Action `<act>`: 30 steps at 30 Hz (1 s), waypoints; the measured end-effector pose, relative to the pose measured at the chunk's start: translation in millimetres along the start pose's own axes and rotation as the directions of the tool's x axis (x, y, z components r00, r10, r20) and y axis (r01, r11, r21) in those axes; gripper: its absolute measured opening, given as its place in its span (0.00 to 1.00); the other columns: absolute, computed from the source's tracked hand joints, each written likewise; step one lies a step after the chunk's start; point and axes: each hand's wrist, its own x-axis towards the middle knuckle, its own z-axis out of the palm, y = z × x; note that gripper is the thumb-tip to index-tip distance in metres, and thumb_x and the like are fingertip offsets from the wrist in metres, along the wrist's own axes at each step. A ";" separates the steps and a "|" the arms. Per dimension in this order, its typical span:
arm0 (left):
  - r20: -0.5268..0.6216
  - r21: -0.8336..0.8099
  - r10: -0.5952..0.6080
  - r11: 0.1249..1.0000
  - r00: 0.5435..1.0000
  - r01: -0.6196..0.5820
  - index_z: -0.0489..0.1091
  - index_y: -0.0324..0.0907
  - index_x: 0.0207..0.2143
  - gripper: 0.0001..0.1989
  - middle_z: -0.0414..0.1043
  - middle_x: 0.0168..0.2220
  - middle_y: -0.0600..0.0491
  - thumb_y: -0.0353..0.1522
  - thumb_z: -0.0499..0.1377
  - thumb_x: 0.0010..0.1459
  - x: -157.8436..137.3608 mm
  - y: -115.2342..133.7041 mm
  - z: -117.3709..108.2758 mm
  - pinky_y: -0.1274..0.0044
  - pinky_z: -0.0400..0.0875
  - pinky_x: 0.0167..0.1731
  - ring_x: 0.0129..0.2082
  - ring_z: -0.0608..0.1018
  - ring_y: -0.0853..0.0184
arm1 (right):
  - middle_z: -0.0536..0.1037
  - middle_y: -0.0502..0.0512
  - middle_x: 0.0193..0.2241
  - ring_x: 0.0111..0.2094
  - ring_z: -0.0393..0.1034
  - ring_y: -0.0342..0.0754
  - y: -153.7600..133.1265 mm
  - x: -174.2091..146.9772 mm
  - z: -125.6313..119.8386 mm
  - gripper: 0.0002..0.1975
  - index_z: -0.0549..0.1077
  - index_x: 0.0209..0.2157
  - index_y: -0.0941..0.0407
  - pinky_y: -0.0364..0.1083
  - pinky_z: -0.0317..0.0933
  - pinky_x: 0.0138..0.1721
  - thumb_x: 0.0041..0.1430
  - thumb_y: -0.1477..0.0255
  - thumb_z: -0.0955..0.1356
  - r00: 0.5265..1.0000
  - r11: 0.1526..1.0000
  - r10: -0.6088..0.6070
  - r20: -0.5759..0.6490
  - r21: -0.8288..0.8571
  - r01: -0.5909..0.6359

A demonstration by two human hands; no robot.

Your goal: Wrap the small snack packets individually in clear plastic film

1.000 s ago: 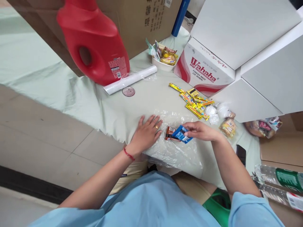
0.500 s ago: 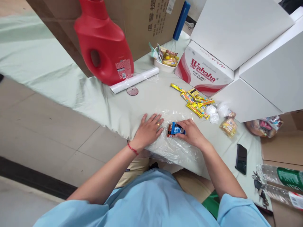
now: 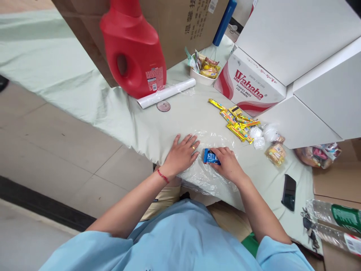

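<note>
My left hand point(image 3: 182, 154) lies flat with its fingers spread, on the left edge of a clear plastic sheet point(image 3: 205, 178) over the cloth-covered table. To the right, my right hand point(image 3: 227, 162) grips a small blue-wrapped snack packet point(image 3: 209, 156), its thumb and fingers around the packet's right end. The packet rests low over the plastic; my fingers cover part of it. Beyond the right hand, several yellow-wrapped snack sticks point(image 3: 235, 127) lie in a loose pile, beside crumpled white wrappers point(image 3: 258, 142) and a yellow snack bag point(image 3: 275, 153).
A red detergent bottle point(image 3: 134, 52), a white roll point(image 3: 166, 93) and a round disc point(image 3: 163, 106) stand or lie at the back left. A bowl of snacks point(image 3: 201, 78) sits by the Wahaha carton point(image 3: 249, 84). A phone point(image 3: 288, 192), keys point(image 3: 310, 229) and plastic bottles point(image 3: 321, 210) are at right.
The brown-orange wrapper that showed beneath the blue packet is no longer visible. The right hand still holds the blue packet, and the left hand stays flat. The whole view has shifted slightly.
</note>
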 end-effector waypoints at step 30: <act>-0.017 -0.031 0.348 0.937 0.937 -0.348 0.70 0.48 0.63 0.21 0.68 0.69 0.46 0.29 0.58 0.69 -101.9 -45.8 -6.6 0.55 0.55 0.73 0.70 0.68 0.57 | 0.77 0.59 0.58 0.60 0.70 0.58 33.3 -157.0 71.3 0.13 0.79 0.53 0.46 0.62 0.70 0.59 0.70 0.71 0.70 0.932 0.906 0.102 -0.348 0.420 0.058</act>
